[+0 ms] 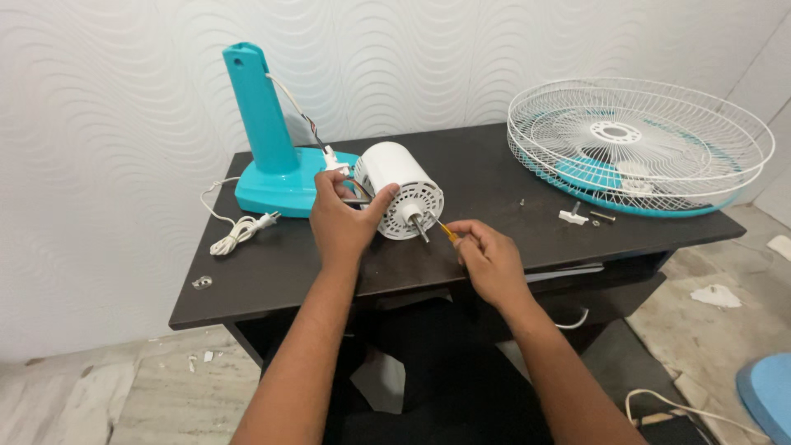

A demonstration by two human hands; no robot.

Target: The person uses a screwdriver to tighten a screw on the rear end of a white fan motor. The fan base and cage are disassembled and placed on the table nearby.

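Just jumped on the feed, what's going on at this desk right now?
A person has a table fan in pieces on a dark desk. Their left hand grips the white motor housing, which lies on its side with its shaft pointing toward them. Their right hand holds a yellow-handled screwdriver with its tip at the motor's face. The teal stand sits behind, the wire guards with the blade to the right, small loose fasteners nearby.

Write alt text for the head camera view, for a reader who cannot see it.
A person's left hand steadies a white fan motor on a dark table while the right hand holds a yellow-handled screwdriver at its front face. Behind stand a turquoise fan stand and a coiled white cord; white wire fan guards and small loose parts lie right.
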